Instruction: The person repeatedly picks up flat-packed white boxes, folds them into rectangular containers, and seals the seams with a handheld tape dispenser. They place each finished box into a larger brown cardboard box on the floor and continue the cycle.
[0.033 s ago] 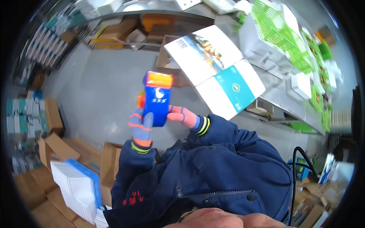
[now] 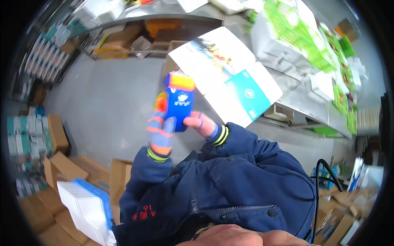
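In the middle, my left hand (image 2: 161,125), in a grey-and-orange glove, grips a blue device (image 2: 179,101) with an orange band on top and red-yellow parts on its left, perhaps a tape dispenser. My right hand (image 2: 201,124), gloved pinkish-orange and grey, has curled fingers pressed on the device's lower right side. Just beyond them lies a white printed carton (image 2: 221,98) with a teal panel, spread out over a brown cardboard box (image 2: 173,61).
A steel bench (image 2: 299,98) along the right holds white foam boxes and green baskets (image 2: 324,57). Another bench (image 2: 172,12) runs across the back. Stacked cartons (image 2: 22,139) are at left; brown boxes (image 2: 61,168) and white foam trays (image 2: 82,205) sit lower left. Cardboard piles (image 2: 336,213) are lower right.
The blue device and my left hand have shifted to the right and slightly up in the picture, with my right hand still on the device. The background has shifted slightly too.
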A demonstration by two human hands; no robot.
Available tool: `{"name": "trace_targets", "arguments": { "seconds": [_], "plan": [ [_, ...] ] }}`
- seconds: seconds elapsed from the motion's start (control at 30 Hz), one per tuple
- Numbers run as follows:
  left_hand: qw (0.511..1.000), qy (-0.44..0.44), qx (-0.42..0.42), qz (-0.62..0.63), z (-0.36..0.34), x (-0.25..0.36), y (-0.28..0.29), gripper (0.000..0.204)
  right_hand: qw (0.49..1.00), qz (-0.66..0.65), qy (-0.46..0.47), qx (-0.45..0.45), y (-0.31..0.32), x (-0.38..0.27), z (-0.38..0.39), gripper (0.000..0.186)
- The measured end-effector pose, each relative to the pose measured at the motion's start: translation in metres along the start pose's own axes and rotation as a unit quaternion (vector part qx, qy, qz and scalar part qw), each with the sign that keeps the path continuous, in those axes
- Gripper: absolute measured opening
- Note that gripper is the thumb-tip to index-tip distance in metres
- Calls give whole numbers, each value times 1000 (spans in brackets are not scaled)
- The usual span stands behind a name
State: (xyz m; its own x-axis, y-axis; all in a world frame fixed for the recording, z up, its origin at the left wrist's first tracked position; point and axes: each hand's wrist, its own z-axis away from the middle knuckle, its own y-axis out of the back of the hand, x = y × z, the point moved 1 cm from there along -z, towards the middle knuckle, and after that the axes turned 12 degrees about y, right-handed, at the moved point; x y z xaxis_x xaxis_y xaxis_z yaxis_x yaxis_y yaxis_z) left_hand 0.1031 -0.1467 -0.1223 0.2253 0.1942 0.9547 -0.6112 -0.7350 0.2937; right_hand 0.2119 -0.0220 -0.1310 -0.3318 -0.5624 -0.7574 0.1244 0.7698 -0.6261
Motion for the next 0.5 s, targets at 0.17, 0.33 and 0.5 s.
{"name": "trace_targets", "arguments": {
  "seconds": [0.17,0.33,0.5],
  "plan": [
    [910,-319,-161,-209,-45,76,-144,39,943,64,143,293,114,-118,67,43],
    [924,-254,-195,-207,-105,49,-193,35,619,603,20,502,297,-198,177,37],
    [950,-107,-185,-229,-213,-18,-205,40,370,736,-249,510,387,-234,218,37]
  ]
}}
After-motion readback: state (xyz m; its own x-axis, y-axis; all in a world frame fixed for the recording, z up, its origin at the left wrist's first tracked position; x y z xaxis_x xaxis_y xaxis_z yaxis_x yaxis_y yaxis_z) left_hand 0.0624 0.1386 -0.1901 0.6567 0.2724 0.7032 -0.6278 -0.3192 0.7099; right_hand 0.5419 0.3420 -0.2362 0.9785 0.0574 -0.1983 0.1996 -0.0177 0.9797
